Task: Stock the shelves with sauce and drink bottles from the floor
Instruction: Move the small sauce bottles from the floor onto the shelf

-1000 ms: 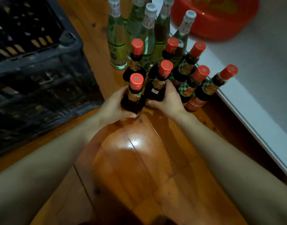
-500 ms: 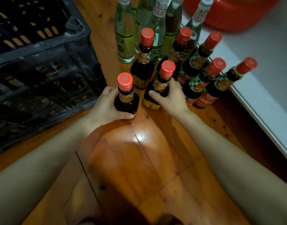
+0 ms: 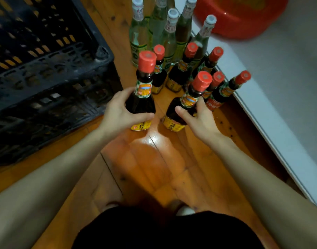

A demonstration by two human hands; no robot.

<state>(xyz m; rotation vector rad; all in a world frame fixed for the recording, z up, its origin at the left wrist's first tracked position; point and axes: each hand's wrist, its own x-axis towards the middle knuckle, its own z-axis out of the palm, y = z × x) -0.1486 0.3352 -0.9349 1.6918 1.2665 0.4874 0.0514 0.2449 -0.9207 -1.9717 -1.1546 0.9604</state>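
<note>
My left hand (image 3: 119, 113) grips a dark sauce bottle (image 3: 142, 90) with a red cap and yellow label, held above the wooden floor. My right hand (image 3: 199, 117) grips a second sauce bottle (image 3: 185, 105) of the same kind, tilted right. Behind them several more red-capped sauce bottles (image 3: 177, 74) stand on the floor. Further back stand several clear drink bottles (image 3: 138, 38) with white caps.
A black plastic crate (image 3: 51, 72) fills the left side, close to my left hand. A white-grey ledge (image 3: 272, 97) runs along the right, with a red plastic basin (image 3: 240, 17) on it. Wooden floor (image 3: 154, 162) lies between my arms.
Both hands have lifted their sauce bottles off the floor and drawn them toward me, away from the group. The bottles have moved apart from each other.
</note>
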